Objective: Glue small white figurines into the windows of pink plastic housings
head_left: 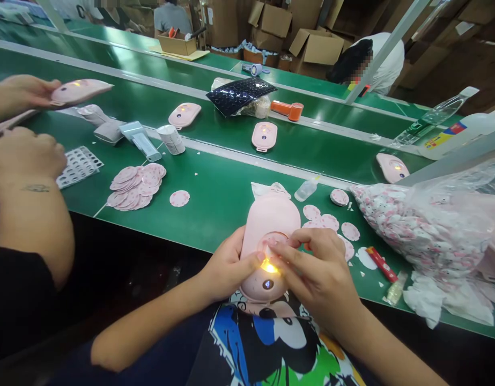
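I hold a pink oval device [270, 225] upright against my lap at the near edge of the green table [215, 203]. My left hand [227, 265] grips its left side, thumb near a glowing yellow light [268, 266]. My right hand [315, 268] rests on the device's front, fingertips pressed on a round recess with a pink disc [273, 242] in it. Loose round pink stickers [330, 221] lie just behind my right hand.
A co-worker's hands [24, 96] at the left hold another pink device [79, 90]. A pile of pink discs [137, 185] and a white tray [77, 166] lie at left. More devices [264, 135] ride the belt. A bag of stickers [428, 230] sits right.
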{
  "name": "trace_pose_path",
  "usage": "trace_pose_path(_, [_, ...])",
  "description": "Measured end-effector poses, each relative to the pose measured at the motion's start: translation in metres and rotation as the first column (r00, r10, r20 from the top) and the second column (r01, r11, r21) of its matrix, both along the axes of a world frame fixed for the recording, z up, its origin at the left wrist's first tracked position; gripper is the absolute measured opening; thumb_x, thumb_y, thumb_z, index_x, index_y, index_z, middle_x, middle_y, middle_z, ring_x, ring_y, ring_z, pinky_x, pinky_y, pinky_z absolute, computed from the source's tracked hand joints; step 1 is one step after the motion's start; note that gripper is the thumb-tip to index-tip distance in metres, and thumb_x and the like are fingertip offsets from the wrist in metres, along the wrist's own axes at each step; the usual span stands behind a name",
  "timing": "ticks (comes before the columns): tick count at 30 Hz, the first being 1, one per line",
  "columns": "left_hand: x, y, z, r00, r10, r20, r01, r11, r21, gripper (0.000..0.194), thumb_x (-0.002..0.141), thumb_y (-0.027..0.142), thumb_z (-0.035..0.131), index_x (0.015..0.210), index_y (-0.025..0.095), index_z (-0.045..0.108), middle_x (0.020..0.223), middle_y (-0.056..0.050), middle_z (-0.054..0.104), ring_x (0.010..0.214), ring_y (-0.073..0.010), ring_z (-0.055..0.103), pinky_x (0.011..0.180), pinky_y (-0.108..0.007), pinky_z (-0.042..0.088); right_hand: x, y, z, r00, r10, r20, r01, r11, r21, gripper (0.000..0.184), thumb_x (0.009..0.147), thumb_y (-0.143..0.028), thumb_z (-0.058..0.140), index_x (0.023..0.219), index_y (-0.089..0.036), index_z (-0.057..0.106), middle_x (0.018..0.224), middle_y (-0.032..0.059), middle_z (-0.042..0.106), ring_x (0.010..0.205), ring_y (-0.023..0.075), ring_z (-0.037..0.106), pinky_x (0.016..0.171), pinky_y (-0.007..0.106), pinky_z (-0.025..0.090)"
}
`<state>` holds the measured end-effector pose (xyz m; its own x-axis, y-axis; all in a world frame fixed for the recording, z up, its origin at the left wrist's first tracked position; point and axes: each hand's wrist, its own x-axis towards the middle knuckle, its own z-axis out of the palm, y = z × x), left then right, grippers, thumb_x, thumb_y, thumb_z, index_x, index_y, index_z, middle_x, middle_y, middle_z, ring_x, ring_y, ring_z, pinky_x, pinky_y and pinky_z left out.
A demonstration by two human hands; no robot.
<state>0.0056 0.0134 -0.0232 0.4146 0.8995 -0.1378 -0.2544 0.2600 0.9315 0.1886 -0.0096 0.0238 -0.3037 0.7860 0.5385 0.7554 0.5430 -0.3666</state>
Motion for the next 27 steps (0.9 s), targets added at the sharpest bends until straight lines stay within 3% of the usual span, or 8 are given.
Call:
trace_pose_path(8, [0.003, 0.001, 0.005, 0.998, 0.009, -0.062, -0.007, 1.0, 0.029, 0.059, 0.077, 0.044, 0.076, 0.124, 0.016, 0.055, 0.123, -0.014, 0.067, 0.11, -0.0311, 0.063, 0.087, -0.04, 0.051, 0.0, -0.001, -0.001, 0.999, -0.042, 0.014, 0.042, 0.998, -0.036, 0.019, 0.094, -0.021, 0.059, 0.104, -0.026, 0.074, 0.09, 0.0062, 0.056, 0.084, 0.0228, 0.05, 0.077, 0.045, 0.037])
trace_pose_path(13, [0.008, 0.003, 0.004, 0.998, 0.064, -0.025, -0.065, 0.997, -0.036, 0.054, 0.073, 0.042, 0.08, 0.116, 0.016, 0.061, 0.112, -0.012, 0.071, 0.099, -0.0264, 0.067, 0.081, -0.035, 0.054, -0.004, -0.002, -0.003, 1.0, -0.018, -0.018, 0.018, 1.0, 0.008, 0.02, 0.092, -0.017, 0.061, 0.107, -0.027, 0.07, 0.09, 0.0034, 0.051, 0.083, 0.0202, 0.048, 0.077, 0.042, 0.038])
trace_pose_path(17, [0.008, 0.003, 0.001, 0.992, 0.105, 0.068, -0.103, 0.994, -0.04, 0.05, 0.072, 0.037, 0.083, 0.112, 0.016, 0.063, 0.103, -0.01, 0.073, 0.09, -0.0223, 0.069, 0.076, -0.032, 0.055, -0.002, -0.002, -0.006, 0.988, -0.053, -0.143, 0.064, 0.995, 0.075, 0.044, 0.085, -0.026, 0.066, 0.128, -0.027, 0.055, 0.11, 0.0067, 0.041, 0.102, 0.025, 0.046, 0.088, 0.046, 0.042])
trace_pose_path(19, [0.007, 0.003, 0.0, 0.988, 0.125, 0.089, -0.122, 0.992, -0.036, 0.048, 0.072, 0.036, 0.083, 0.11, 0.016, 0.063, 0.1, -0.01, 0.074, 0.087, -0.0223, 0.07, 0.073, -0.031, 0.056, 0.001, -0.003, -0.009, 0.965, -0.086, -0.247, 0.089, 0.996, 0.0, 0.062, 0.083, -0.029, 0.065, 0.141, -0.029, 0.042, 0.125, 0.0092, 0.036, 0.117, 0.0291, 0.041, 0.098, 0.051, 0.041])
trace_pose_path(21, [0.006, 0.002, 0.0, 0.986, 0.137, 0.099, -0.134, 0.99, -0.038, 0.046, 0.073, 0.035, 0.082, 0.109, 0.017, 0.062, 0.099, -0.009, 0.075, 0.085, -0.0217, 0.07, 0.07, -0.029, 0.056, 0.002, -0.004, -0.015, 0.928, -0.098, -0.36, 0.031, 0.982, -0.186, 0.078, 0.084, -0.029, 0.06, 0.152, -0.035, 0.022, 0.143, 0.0098, 0.028, 0.129, 0.0314, 0.037, 0.106, 0.057, 0.037])
trace_pose_path(24, [0.005, 0.001, -0.001, 0.986, 0.137, 0.092, -0.135, 0.99, -0.028, 0.043, 0.074, 0.033, 0.081, 0.11, 0.018, 0.062, 0.099, -0.008, 0.075, 0.085, -0.0202, 0.07, 0.071, -0.028, 0.056, 0.002, -0.007, -0.026, 0.828, -0.104, -0.55, -0.194, 0.869, -0.456, 0.091, 0.089, -0.029, 0.055, 0.154, -0.041, -0.007, 0.161, 0.0056, 0.014, 0.143, 0.032, 0.029, 0.113, 0.062, 0.032])
trace_pose_path(27, [0.006, -0.001, 0.0, 0.988, 0.127, 0.091, -0.126, 0.992, -0.017, 0.042, 0.075, 0.033, 0.081, 0.109, 0.018, 0.063, 0.099, -0.008, 0.074, 0.086, -0.0213, 0.07, 0.073, -0.029, 0.057, 0.0, -0.01, -0.033, 0.754, -0.145, -0.641, -0.313, 0.778, -0.544, 0.09, 0.092, -0.029, 0.052, 0.154, -0.042, -0.012, 0.165, 0.0011, 0.009, 0.15, 0.0301, 0.019, 0.117, 0.061, 0.026])
